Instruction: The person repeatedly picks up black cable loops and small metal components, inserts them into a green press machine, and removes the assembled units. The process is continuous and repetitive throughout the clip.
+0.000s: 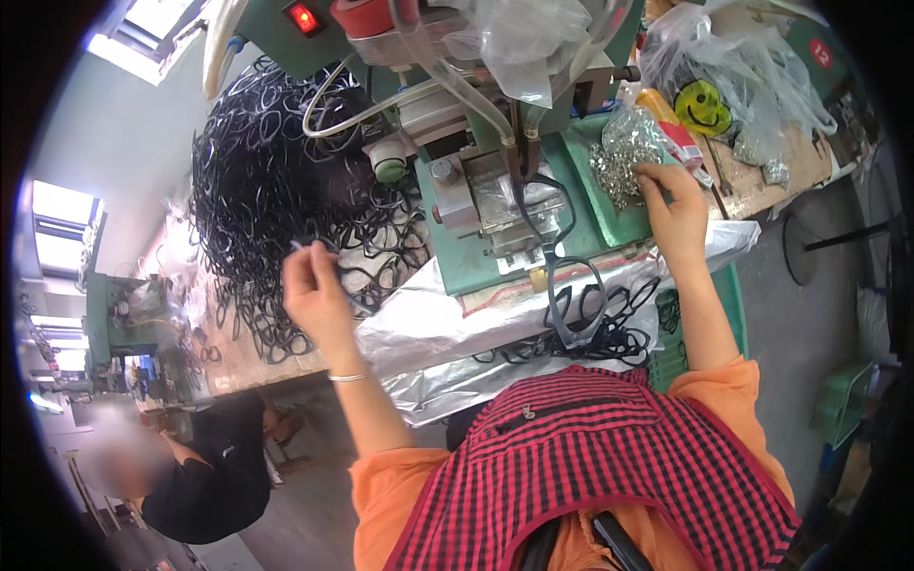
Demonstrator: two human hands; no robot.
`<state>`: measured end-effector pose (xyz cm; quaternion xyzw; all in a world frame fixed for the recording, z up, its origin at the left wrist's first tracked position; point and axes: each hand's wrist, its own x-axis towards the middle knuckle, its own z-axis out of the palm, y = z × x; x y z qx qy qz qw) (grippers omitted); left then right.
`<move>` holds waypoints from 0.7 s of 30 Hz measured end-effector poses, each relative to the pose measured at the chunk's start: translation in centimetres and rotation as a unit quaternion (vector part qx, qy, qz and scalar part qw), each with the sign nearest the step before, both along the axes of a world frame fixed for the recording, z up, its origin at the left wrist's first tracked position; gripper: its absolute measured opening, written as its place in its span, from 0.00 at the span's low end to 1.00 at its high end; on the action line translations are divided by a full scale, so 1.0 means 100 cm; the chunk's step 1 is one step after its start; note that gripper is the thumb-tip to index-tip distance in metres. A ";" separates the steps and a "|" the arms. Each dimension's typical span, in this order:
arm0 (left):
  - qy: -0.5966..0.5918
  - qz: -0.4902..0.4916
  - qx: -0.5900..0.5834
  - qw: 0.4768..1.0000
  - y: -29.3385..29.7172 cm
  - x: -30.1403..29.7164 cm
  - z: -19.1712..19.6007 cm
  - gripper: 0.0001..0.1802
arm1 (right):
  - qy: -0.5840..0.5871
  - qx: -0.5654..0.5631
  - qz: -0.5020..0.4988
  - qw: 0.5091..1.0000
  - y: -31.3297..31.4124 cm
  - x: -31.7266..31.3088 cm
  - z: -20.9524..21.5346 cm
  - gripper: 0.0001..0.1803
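My left hand is raised beside a large heap of black eyeglass frames. Its thumb and fingers are pinched together, and a small pale tip shows at them; what they hold is not clear. My right hand reaches to a pile of small shiny metal parts on a green tray. Those fingertips are closed at the pile's edge, and anything between them is too small to tell. Between my hands, a dark eyeglass frame hangs from the green bench machine, one rim under the machine's head.
More black frames lie on silver foil along the near bench edge. A clear plastic bag and a yellow smiley-face item are at the far right. A person in dark clothes sits at lower left.
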<state>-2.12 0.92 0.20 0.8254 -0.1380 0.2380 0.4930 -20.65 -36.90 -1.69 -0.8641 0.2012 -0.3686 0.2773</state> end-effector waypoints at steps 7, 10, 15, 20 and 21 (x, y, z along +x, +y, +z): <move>0.301 -0.177 0.186 0.918 0.019 0.048 -0.026 0.18 | -0.006 0.055 -0.006 0.998 0.008 0.005 0.000 0.07; 0.237 -0.091 0.259 0.932 0.026 0.036 -0.060 0.14 | -0.011 0.051 -0.030 0.998 0.001 -0.017 -0.003 0.07; 0.243 -0.124 -0.001 0.962 -0.008 -0.002 -0.016 0.14 | 0.006 0.151 0.046 0.987 0.011 -0.041 0.029 0.08; 0.232 -0.116 -0.081 0.962 -0.026 0.010 -0.004 0.13 | -0.021 0.257 0.243 0.935 0.049 0.031 0.089 0.12; 0.255 -0.129 -0.099 0.953 -0.031 0.014 -0.007 0.12 | -0.055 0.267 0.249 0.929 0.050 0.050 0.082 0.16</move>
